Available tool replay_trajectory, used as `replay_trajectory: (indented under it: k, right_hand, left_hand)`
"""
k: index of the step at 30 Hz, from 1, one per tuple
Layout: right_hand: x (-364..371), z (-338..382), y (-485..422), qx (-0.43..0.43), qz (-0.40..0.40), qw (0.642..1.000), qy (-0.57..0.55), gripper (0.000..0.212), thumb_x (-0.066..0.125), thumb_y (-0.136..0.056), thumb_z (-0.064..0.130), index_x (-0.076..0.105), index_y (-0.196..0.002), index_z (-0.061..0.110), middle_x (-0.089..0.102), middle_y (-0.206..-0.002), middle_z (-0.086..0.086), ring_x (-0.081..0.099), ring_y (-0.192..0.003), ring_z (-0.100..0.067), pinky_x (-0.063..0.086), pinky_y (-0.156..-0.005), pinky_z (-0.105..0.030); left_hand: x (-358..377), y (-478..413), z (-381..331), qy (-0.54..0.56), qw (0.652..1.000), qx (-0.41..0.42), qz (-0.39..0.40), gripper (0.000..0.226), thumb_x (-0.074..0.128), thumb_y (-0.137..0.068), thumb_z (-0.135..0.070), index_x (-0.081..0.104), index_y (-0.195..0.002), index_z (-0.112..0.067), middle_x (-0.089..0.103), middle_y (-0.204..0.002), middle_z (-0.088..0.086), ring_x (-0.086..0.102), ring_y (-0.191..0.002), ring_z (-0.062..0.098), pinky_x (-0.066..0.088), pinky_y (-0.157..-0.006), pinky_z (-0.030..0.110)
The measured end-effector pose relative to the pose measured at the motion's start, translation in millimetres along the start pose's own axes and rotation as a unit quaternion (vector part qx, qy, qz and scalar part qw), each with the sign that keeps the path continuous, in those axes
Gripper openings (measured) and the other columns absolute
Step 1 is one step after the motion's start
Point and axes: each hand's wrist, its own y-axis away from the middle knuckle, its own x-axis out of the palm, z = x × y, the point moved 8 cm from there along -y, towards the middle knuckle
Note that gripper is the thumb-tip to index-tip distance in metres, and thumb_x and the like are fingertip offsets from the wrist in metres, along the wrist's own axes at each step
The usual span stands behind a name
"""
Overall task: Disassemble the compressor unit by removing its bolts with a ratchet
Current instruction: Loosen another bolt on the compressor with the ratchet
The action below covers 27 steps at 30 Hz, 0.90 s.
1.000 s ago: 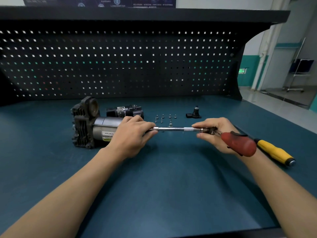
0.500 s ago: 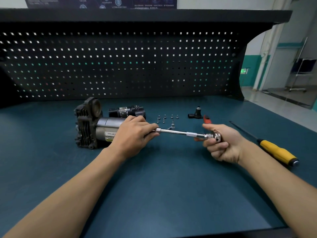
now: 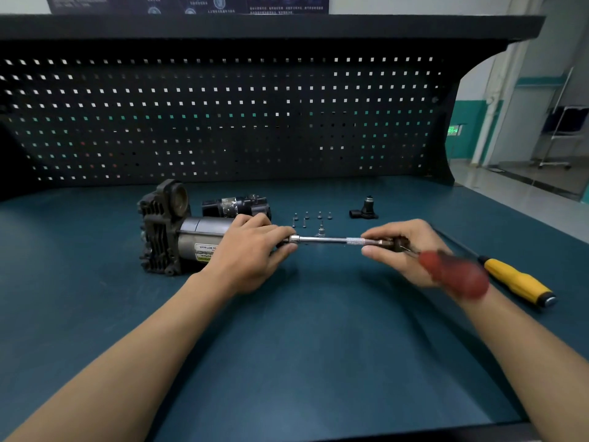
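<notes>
The compressor unit (image 3: 172, 231) lies on its side at the left of the bench, black finned head to the left, grey motor can to the right. My left hand (image 3: 251, 250) covers the can's right end and pinches the socket end of the ratchet's silver extension bar (image 3: 325, 240). My right hand (image 3: 404, 250) grips the ratchet at its head; the red handle (image 3: 452, 275) points toward me and is blurred. Several removed bolts (image 3: 310, 218) stand on the mat behind the bar.
A black detached compressor part (image 3: 237, 205) lies behind the motor can. A small black fitting (image 3: 365, 210) sits at back right. A yellow-handled screwdriver (image 3: 516, 279) lies right of my right hand. The black pegboard (image 3: 223, 116) closes the back of the bench.
My right hand has swung the ratchet: the red handle pointed away behind the hand half a second ago and now points toward me again, as one second ago. The left hand has stayed put.
</notes>
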Motion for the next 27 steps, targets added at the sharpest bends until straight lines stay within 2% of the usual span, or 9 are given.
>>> replay_trajectory:
  k: [3,6,8,10,12,15,20,24,27]
  right_hand:
    - [-4,6,0,-0.034,-0.039,0.999,0.006,0.019,0.086,-0.078,0.013,0.079,-0.095,0.019,0.071,-0.076,0.009,0.062,-0.069,0.006,0.042,-0.067,-0.006]
    - [1,-4,-2,0.037,-0.007,0.999,-0.004,0.006,0.082,-0.082,0.032,0.076,-0.083,0.030,0.073,-0.073,0.011,0.060,-0.062,0.003,0.044,-0.061,-0.011]
    - [8,-20,0,0.139,0.024,0.989,-0.052,0.036,0.074,-0.077,0.057,0.075,-0.077,0.021,0.068,-0.064,0.004,0.052,-0.049,-0.008,0.039,-0.049,-0.019]
    - [19,-36,8,0.279,0.051,0.944,-0.166,0.063,0.064,-0.076,0.070,0.074,-0.082,0.007,0.060,-0.058,-0.008,0.040,-0.040,-0.015,0.028,-0.040,-0.022]
    - [29,-45,17,0.380,0.094,0.886,-0.249,0.072,0.055,-0.086,0.071,0.076,-0.085,0.002,0.052,-0.053,-0.009,0.032,-0.035,-0.014,0.022,-0.038,-0.019]
    - [36,-42,23,0.425,0.148,0.824,-0.345,0.068,0.050,-0.093,0.063,0.078,-0.081,0.002,0.040,-0.050,0.000,0.026,-0.032,-0.008,0.019,-0.035,-0.016]
    - [43,-32,27,0.444,0.149,0.769,-0.435,0.047,0.066,-0.077,0.049,0.073,-0.080,0.002,0.033,-0.047,0.006,0.026,-0.030,-0.004,0.018,-0.033,-0.015]
    - [42,-33,23,0.416,0.139,0.787,-0.434,0.033,0.075,-0.070,0.044,0.069,-0.073,0.012,0.038,-0.049,0.003,0.029,-0.034,-0.006,0.021,-0.034,-0.018]
    - [35,-36,16,0.355,0.114,0.855,-0.361,0.035,0.085,-0.060,0.043,0.069,-0.079,0.018,0.045,-0.053,-0.002,0.033,-0.038,-0.009,0.024,-0.037,-0.020]
  left_hand:
    - [0,0,-1,-0.008,1.000,-0.003,-0.007,0.021,0.061,-0.098,-0.033,0.070,-0.107,-0.017,0.074,-0.093,-0.007,0.059,-0.090,0.025,0.032,-0.081,0.036]
    - [-1,-1,-1,-0.016,1.000,0.003,-0.006,0.023,0.057,-0.097,-0.034,0.070,-0.102,-0.016,0.073,-0.087,-0.007,0.060,-0.086,0.025,0.039,-0.077,0.040]
    - [-3,0,-3,-0.017,1.000,0.013,-0.007,0.024,0.056,-0.095,-0.035,0.071,-0.100,-0.016,0.072,-0.085,-0.008,0.060,-0.083,0.025,0.044,-0.075,0.041]
    - [-4,1,-4,-0.018,1.000,0.023,-0.007,0.023,0.056,-0.095,-0.035,0.070,-0.100,-0.017,0.072,-0.084,-0.009,0.060,-0.082,0.025,0.046,-0.074,0.042]
    - [-5,2,-4,-0.021,0.999,0.028,-0.010,0.024,0.056,-0.095,-0.035,0.071,-0.102,-0.017,0.072,-0.084,-0.009,0.061,-0.081,0.024,0.046,-0.074,0.041]
    - [-6,2,-3,-0.024,0.999,0.027,-0.012,0.025,0.056,-0.096,-0.035,0.071,-0.104,-0.016,0.072,-0.084,-0.009,0.061,-0.081,0.024,0.046,-0.073,0.041]
    - [-8,2,-3,-0.023,0.999,0.022,-0.017,0.035,0.046,-0.099,-0.039,0.071,-0.102,-0.015,0.073,-0.083,-0.008,0.062,-0.080,0.024,0.046,-0.073,0.039]
    - [-8,2,-4,-0.016,0.999,0.020,-0.021,0.032,0.050,-0.097,-0.039,0.071,-0.101,-0.016,0.073,-0.082,-0.008,0.062,-0.080,0.024,0.046,-0.072,0.039]
    - [-8,2,-2,-0.007,0.999,0.011,-0.032,0.018,0.065,-0.091,-0.032,0.071,-0.100,-0.018,0.072,-0.082,-0.010,0.062,-0.080,0.023,0.044,-0.073,0.038]
